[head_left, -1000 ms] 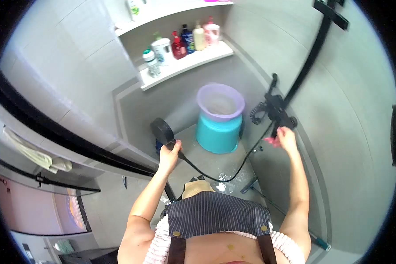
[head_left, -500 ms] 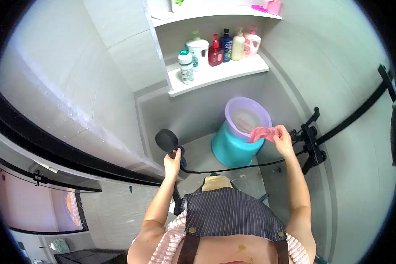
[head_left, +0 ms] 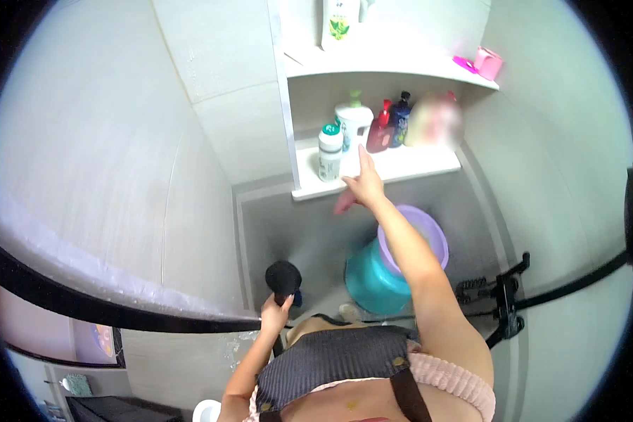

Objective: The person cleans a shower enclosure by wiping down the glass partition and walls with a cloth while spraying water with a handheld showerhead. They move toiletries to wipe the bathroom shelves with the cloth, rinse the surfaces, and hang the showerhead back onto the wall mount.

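My left hand [head_left: 273, 314] is closed around the handle of a black shower head [head_left: 283, 276], low on the left. Stretched forward to the lower shelf [head_left: 408, 169], my right hand [head_left: 366, 184] has fingers pointing toward the bottles. A blurred pink cloth [head_left: 344, 202] hangs from it, just off the shelf's front edge. Closest to that hand are a white bottle with a green cap [head_left: 330, 156] and a white pump bottle [head_left: 353, 121]. Under my right forearm, a purple basin [head_left: 437, 243] sits on top of a turquoise bucket [head_left: 369, 281], both partly hidden.
A red pump bottle [head_left: 379, 133] and a dark blue one [head_left: 399, 121] stand further right, beside blurred pale bottles. On the upper shelf [head_left: 394, 65] are a large white bottle [head_left: 340, 28] and a pink cup [head_left: 488, 65]. A black wall fitting [head_left: 506, 306] juts out at right.
My right hand has moved from beside the basin, up and left to the lower shelf, carrying the pink cloth. The view has shifted. My left hand still holds the shower head.
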A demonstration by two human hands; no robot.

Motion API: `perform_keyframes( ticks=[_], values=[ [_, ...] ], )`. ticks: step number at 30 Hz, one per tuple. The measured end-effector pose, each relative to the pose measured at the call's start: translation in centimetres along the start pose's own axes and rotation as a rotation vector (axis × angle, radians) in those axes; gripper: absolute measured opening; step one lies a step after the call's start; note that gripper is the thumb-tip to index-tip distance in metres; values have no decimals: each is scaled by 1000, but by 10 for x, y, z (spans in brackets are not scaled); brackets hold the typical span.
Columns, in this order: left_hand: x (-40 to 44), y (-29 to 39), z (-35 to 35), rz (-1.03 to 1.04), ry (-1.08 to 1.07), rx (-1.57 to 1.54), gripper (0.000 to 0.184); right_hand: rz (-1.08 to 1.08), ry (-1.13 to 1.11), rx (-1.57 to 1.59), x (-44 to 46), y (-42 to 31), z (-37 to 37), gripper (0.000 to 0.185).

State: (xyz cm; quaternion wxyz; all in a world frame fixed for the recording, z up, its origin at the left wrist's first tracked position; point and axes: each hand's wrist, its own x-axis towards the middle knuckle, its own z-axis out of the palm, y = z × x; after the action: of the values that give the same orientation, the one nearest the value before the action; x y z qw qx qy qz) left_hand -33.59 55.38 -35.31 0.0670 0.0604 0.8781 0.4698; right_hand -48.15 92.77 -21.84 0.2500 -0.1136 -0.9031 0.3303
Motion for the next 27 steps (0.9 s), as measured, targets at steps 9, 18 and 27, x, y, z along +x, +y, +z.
perform_keyframes(
  ticks=[9,18,27],
  values=[
    [4,3,19,-227,174,-59,35,-257,28,-245,111,-13,58,73],
    [23,36,40,-273,195,-22,31,-391,44,-139,115,16,44,57],
    [51,76,40,-154,189,-131,29,-360,-125,-14,106,13,-5,68]
  ],
)
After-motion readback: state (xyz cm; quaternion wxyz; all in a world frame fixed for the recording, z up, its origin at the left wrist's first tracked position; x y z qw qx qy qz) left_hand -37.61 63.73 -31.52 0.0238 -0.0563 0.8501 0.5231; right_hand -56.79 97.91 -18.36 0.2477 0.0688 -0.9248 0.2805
